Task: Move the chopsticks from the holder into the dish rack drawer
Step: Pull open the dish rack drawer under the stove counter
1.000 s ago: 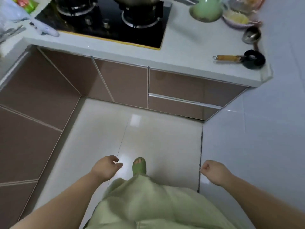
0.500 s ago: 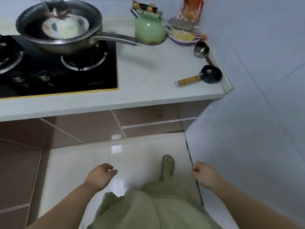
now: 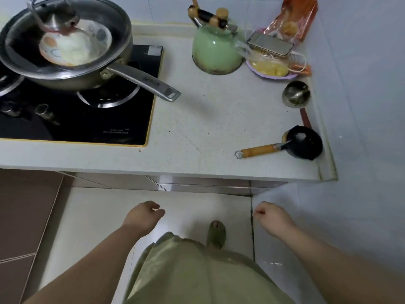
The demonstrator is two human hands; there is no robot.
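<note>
No chopsticks, holder or dish rack drawer show in this view. My left hand [image 3: 143, 217] hangs low over the floor in front of the counter, fingers loosely curled with nothing in them. My right hand [image 3: 270, 217] hangs at the same height near the wall, also curled and holding nothing. Below the counter edge a brown cabinet front with a drawer line [image 3: 206, 186] is shut.
On the white counter [image 3: 197, 137] stand a lidded pan [image 3: 65, 47] on the black hob [image 3: 76, 119], a green kettle [image 3: 215, 51], a purple bowl of food [image 3: 271, 68], a steel ladle [image 3: 295, 94] and a black small pan with a wooden handle [image 3: 303, 142]. A tiled wall [image 3: 361, 128] closes the right side.
The view has lifted and moved closer to the counter, so the pan, kettle and counter top fill the frame. Both hands have stayed low and curled, holding nothing.
</note>
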